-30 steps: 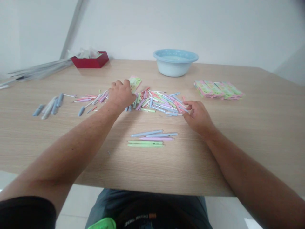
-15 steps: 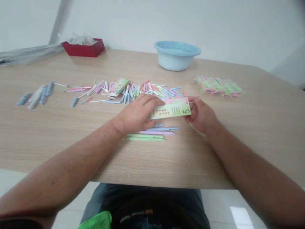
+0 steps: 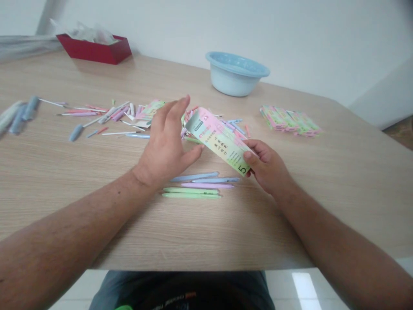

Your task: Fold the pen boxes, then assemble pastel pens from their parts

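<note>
Surrounding packet (image 3: 219, 140): wooden table (image 3: 338, 181), white wall (image 3: 322, 38)

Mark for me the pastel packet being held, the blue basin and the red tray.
pastel packet (image 3: 219, 140), head view, middle of its printed face.
blue basin (image 3: 232, 86), head view, its front outer wall.
red tray (image 3: 93, 51), head view, its front wall.

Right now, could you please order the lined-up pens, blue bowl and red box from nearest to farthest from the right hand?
1. Lined-up pens, just left of the right hand.
2. Blue bowl, far centre.
3. Red box, far left.
</note>
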Tool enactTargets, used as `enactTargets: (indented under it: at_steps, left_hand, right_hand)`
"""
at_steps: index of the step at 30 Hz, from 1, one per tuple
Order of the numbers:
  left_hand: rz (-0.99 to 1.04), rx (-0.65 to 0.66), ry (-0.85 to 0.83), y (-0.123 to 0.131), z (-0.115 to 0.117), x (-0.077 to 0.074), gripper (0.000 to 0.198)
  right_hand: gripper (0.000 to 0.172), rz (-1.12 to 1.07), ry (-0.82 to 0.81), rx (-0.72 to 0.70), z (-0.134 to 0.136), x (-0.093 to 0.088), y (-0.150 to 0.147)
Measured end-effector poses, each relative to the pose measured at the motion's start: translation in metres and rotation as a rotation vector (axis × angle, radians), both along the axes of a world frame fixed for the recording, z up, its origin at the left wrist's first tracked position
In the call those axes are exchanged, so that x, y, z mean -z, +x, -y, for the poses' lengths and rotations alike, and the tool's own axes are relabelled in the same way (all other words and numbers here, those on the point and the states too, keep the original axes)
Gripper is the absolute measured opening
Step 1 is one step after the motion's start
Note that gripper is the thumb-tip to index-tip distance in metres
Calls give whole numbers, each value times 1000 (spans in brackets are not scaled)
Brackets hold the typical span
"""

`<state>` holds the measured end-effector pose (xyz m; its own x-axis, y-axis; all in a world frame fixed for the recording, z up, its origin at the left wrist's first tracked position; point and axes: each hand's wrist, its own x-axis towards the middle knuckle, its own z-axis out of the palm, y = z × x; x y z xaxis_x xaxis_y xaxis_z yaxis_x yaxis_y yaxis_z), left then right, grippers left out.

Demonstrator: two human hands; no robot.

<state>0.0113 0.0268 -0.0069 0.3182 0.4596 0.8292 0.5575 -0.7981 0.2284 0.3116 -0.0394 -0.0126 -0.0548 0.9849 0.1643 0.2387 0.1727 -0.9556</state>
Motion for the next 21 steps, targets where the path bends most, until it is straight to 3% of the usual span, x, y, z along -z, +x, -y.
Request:
enactTargets:
  at_steps: [4, 7, 10, 17, 21]
  left_hand:
    - [289, 150, -397, 8, -5, 11, 100]
    - [429, 396, -739, 19, 5, 7, 78]
    - [425, 483, -950, 27, 18, -2, 60]
    - [405, 466, -1011, 28, 30, -10, 45]
    - [432, 506, -1084, 29, 32, -11, 46]
  right_hand:
    - [58, -35, 63, -26, -3, 8, 1]
    - [54, 128, 225, 39, -1, 14, 5]
    - [49, 254, 331, 96, 3, 15, 5]
    - [54, -161, -19, -113, 9, 6, -20]
    - [52, -230, -117, -225, 10, 7, -24]
